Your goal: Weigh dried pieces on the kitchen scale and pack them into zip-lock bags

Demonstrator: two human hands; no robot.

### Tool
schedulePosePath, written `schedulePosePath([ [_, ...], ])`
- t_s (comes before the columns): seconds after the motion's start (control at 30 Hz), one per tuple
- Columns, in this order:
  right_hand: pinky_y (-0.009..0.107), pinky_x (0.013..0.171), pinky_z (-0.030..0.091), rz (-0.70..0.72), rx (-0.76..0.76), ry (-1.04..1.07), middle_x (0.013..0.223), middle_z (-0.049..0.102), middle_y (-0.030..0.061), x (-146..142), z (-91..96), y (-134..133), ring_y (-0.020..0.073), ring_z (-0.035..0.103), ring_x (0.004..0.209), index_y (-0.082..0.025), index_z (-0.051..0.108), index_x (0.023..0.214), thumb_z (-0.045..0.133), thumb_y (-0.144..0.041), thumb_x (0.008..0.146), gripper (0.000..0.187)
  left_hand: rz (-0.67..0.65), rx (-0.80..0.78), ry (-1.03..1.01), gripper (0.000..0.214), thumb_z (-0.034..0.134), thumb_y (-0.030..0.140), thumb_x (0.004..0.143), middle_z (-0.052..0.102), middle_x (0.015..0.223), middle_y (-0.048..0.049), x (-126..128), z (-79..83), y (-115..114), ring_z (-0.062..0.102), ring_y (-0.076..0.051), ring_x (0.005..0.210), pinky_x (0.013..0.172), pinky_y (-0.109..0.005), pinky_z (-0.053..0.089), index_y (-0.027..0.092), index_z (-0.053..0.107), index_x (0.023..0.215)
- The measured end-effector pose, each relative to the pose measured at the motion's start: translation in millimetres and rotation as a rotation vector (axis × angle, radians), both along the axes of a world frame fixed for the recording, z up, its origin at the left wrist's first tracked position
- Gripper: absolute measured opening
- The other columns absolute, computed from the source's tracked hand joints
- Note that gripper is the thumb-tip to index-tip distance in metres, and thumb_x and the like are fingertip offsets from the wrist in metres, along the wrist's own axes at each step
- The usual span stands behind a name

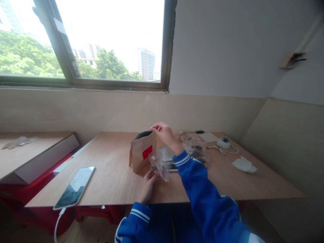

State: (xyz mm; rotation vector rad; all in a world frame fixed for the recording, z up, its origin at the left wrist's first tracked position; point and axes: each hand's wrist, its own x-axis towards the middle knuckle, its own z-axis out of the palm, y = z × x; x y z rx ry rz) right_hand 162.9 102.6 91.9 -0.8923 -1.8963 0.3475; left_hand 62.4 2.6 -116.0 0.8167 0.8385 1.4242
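Observation:
A brown paper bag (139, 155) with a red label (147, 152) stands upright on the table, its dark-lined mouth parted at the top. My right hand (165, 134) reaches over to it, thumb and fingers pinched at the upper right corner of its rim. Low in front of the bag, my left hand (149, 180) has its fingers closed on a clear plastic zip bag (162, 163), which holds small dark pieces I cannot make out. Behind the zip bag, partly hidden, lies a flat white device (173, 166) with a dark display.
More clear bags (198, 153) with dark contents lie right of my right forearm. Farther right are a white round device (224, 142) with a cable and a crumpled white tissue (244, 164). A phone (76, 187) on a charging cable lies at the left edge of the table.

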Motion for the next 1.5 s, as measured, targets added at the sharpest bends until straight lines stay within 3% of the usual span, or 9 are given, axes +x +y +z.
schedulePosePath([
  [0.17,0.030,0.084,0.045,-0.013,0.064,0.005,0.094,0.063,0.0048,-6,-8.6,-6,0.0164,0.059,0.086,-0.020,0.069,0.095,0.059,-0.029,0.087,0.016,-0.012,0.002,-0.001,0.041,0.074,0.035,0.071,0.068,0.113,-0.0130,1,3.2,-2,0.061,-0.027,0.108,0.092,-0.038,0.047,0.014,0.067,0.105],
  [0.37,0.031,0.075,0.049,-0.124,-0.119,0.307,0.084,0.064,0.0041,60,-96.9,-39,0.0175,0.060,0.079,-0.018,0.062,0.086,0.048,-0.021,0.083,0.014,0.032,-0.012,-0.010,0.041,0.079,0.037,0.065,0.070,0.101,-0.0102,2,2.0,0,0.064,-0.021,0.090,0.080,-0.032,0.048,0.014,0.069,0.097],
  [0.47,0.032,0.072,0.052,0.054,-0.369,0.205,0.079,0.066,0.0038,79,-133.8,-53,0.0179,0.063,0.077,-0.017,0.065,0.082,0.050,-0.021,0.080,0.015,0.048,-0.021,-0.009,0.041,0.080,0.036,0.062,0.070,0.092,-0.0074,1,2.7,0,0.061,-0.014,0.074,0.065,-0.025,0.045,0.014,0.069,0.094],
  [0.57,0.035,0.081,0.052,0.197,-0.453,0.108,0.097,0.068,0.0077,79,-149.4,-63,0.0204,0.064,0.091,-0.017,0.069,0.092,0.051,-0.021,0.082,0.021,0.044,-0.022,-0.014,0.039,0.082,0.034,0.060,0.068,0.084,-0.0056,1,4.5,-1,0.055,-0.010,0.066,0.056,-0.021,0.039,0.012,0.069,0.090],
  [0.83,0.033,0.081,0.052,0.365,-0.447,-0.096,0.114,0.063,0.0097,61,-154.5,-70,0.0217,0.063,0.099,-0.020,0.068,0.108,0.063,-0.014,0.078,0.030,0.034,-0.036,-0.089,0.035,0.080,0.026,0.061,0.068,0.088,-0.0064,0,3.1,-1,0.057,-0.011,0.070,0.060,-0.021,0.041,0.013,0.068,0.091],
  [1.1,0.032,0.080,0.048,0.200,-0.339,-0.157,0.090,0.069,0.0045,67,-148.2,-71,0.0202,0.065,0.086,-0.018,0.070,0.082,0.063,-0.011,0.080,0.011,0.047,-0.078,-0.135,0.034,0.081,0.023,0.056,0.067,0.080,-0.0037,1,8.3,-2,0.056,-0.010,0.065,0.060,-0.022,0.042,0.013,0.068,0.085],
  [1.27,0.030,0.075,0.048,0.138,-0.427,-0.074,0.084,0.071,0.0027,70,-145.5,-66,0.0180,0.064,0.079,-0.019,0.070,0.083,0.065,-0.014,0.078,0.008,0.055,-0.100,-0.128,0.034,0.081,0.023,0.056,0.067,0.083,-0.0043,2,11.1,-3,0.056,-0.010,0.066,0.060,-0.022,0.042,0.013,0.068,0.085],
  [1.4,0.029,0.069,0.049,0.076,-0.534,0.066,0.081,0.072,0.0028,80,-126.6,-59,0.0174,0.063,0.074,-0.018,0.070,0.083,0.068,-0.025,0.075,0.011,0.068,-0.097,-0.111,0.035,0.080,0.025,0.056,0.067,0.085,-0.0047,1,10.2,-2,0.057,-0.011,0.069,0.063,-0.023,0.043,0.013,0.068,0.087],
  [1.5,0.030,0.071,0.048,0.042,-0.451,0.165,0.082,0.071,0.0038,86,-96.6,-50,0.0177,0.063,0.075,-0.018,0.070,0.082,0.070,-0.032,0.073,0.017,0.070,-0.100,-0.089,0.034,0.080,0.027,0.057,0.066,0.082,-0.0039,1,8.5,-2,0.057,-0.012,0.069,0.063,-0.023,0.044,0.013,0.067,0.085],
])
